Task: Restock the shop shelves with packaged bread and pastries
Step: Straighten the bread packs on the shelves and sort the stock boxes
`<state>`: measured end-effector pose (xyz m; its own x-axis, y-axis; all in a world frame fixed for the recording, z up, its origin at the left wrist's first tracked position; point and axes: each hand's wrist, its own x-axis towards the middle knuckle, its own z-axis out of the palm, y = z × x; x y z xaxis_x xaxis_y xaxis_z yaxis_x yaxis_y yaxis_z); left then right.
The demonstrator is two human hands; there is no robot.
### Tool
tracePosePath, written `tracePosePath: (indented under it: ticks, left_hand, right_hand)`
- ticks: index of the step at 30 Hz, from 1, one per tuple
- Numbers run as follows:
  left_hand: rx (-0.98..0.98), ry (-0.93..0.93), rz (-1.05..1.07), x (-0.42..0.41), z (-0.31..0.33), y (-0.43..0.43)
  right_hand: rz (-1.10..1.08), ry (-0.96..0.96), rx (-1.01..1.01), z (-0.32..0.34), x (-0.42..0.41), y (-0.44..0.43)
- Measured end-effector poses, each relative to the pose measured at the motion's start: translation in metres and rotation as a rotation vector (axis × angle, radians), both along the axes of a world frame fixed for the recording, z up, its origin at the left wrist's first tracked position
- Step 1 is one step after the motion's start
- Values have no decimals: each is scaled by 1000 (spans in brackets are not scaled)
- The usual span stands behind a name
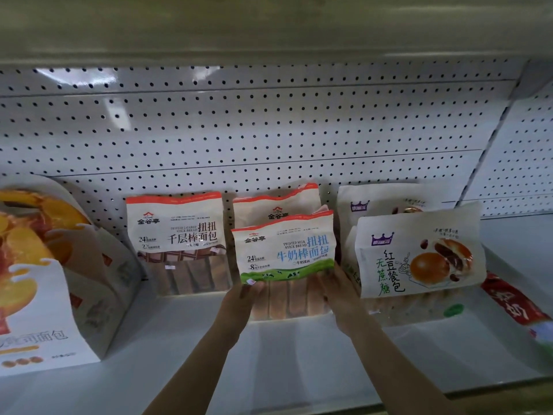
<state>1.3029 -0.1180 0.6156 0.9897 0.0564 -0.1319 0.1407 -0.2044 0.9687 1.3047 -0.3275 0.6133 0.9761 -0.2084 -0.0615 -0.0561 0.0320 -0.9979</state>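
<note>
A milk stick bread bag [284, 253] with blue lettering stands upright on the white shelf [269, 354], in front of another bag of the same brand [275, 205]. My left hand [244, 298] grips its lower left corner. My right hand [338, 290] holds its lower right side, fingers curled round the edge. To the left stands a layered stick bread bag [179, 235]. To the right leans a red bean bun bag [419, 256], with another behind it [377, 202].
A large box with peach pictures [36, 280] fills the shelf's left end. A red packet [514, 304] lies at the far right. A perforated white back panel [269, 130] closes the rear, and the upper shelf [269, 25] hangs overhead.
</note>
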Motion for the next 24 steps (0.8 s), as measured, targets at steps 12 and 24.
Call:
tracePosePath:
  ticks: [12, 24]
  left_hand:
    - [-24, -16, -48, -13, 17, 6]
    - [-320, -100, -18, -67, 39, 25]
  right_hand:
    - [-125, 77, -1, 26, -16, 6]
    - [-119, -130, 24, 55, -93, 57]
